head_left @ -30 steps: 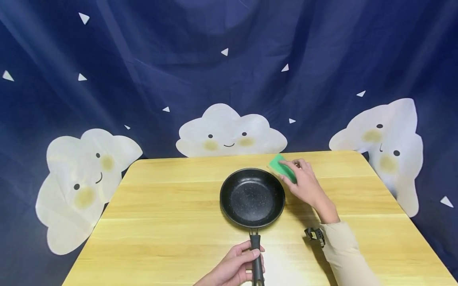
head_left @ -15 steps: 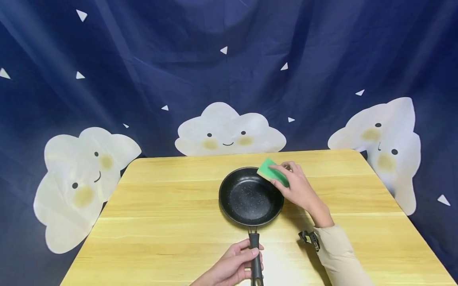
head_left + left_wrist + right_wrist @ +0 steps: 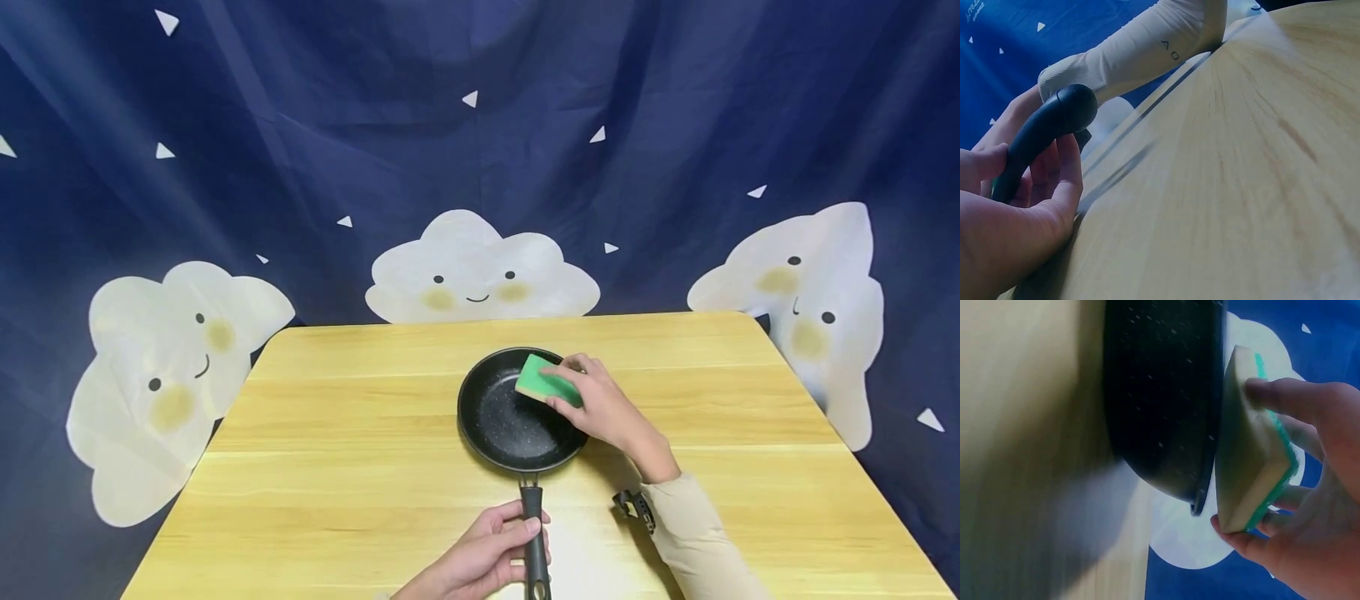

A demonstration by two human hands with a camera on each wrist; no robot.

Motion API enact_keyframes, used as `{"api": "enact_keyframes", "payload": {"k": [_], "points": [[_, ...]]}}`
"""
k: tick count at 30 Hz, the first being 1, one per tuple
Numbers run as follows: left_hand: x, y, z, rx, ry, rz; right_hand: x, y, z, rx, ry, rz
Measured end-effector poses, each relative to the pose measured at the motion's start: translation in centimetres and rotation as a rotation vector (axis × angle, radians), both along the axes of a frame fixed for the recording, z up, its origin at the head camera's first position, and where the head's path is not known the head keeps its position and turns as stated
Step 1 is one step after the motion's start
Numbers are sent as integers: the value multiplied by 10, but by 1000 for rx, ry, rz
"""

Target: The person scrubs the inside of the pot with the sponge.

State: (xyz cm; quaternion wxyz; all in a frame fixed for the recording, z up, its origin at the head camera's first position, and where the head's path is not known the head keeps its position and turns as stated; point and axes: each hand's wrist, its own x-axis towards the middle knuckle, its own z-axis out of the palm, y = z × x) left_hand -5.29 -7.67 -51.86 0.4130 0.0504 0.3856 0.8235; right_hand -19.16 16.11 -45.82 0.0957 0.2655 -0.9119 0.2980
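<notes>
A black speckled frying pan (image 3: 510,425) sits at the middle of the table, its handle (image 3: 534,542) pointing toward the person. My left hand (image 3: 483,550) grips that handle, thumb on top and fingers wrapped beneath. In the left wrist view the rounded handle end (image 3: 1075,109) sticks out past the left hand (image 3: 1022,225). Over the pan's right side, my right hand (image 3: 600,404) holds a sponge (image 3: 547,379) with a green face and a pale yellow body. The right wrist view has the sponge (image 3: 1250,450) right at the pan's rim (image 3: 1200,506), pinched by the right hand (image 3: 1316,462).
The light wooden table (image 3: 322,467) extends on both sides of the pan. Behind it hangs a dark blue curtain (image 3: 480,158) with white clouds and small triangles. A black wrist device (image 3: 635,508) sits below the right sleeve (image 3: 697,533).
My right hand has carried the sponge leftward from beside the pan's upper right rim to over its inside. The left hand keeps its grip on the handle.
</notes>
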Motion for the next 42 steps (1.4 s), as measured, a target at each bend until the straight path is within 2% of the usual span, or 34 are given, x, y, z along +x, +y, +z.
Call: {"api": "enact_keyframes", "payload": {"k": [5,17,28,42], "points": [[0,1,0,-13,5,2,3,-3,-2,56,-44,40],[0,1,-1,-18,7,13,9,-9,1,215,-95,45],[-1,1,-2,-8,8,6,16,-10,5,228,-169,52],[1,2,-2,-8,17,22,23,-15,7,282,-148,121]]}}
